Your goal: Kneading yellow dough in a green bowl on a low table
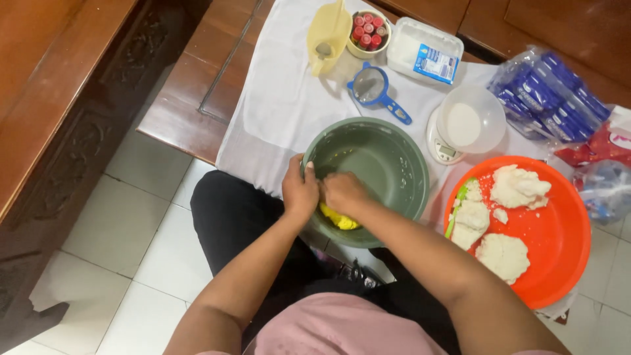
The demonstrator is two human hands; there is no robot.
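A grey-green bowl (388, 158) stands at the near edge of a white cloth (282, 98). Both of my hands are inside it at its near rim. My left hand (299, 190) and my right hand (343, 192) press together on a lump of yellow dough (338, 220), which shows only below my fingers. Most of the lump is hidden by my hands. To the right an orange basin (559, 243) holds three large pieces of white dough (519, 186) and a green tool at its left rim.
On the cloth stand a white scale with a clear bowl of white powder (468, 121), a blue sieve (374, 89), a yellow jug (328, 33), a cup of small red-capped bottles (369, 29) and a white box (424, 49). Blue packets (549, 92) lie at right. Tiled floor at left.
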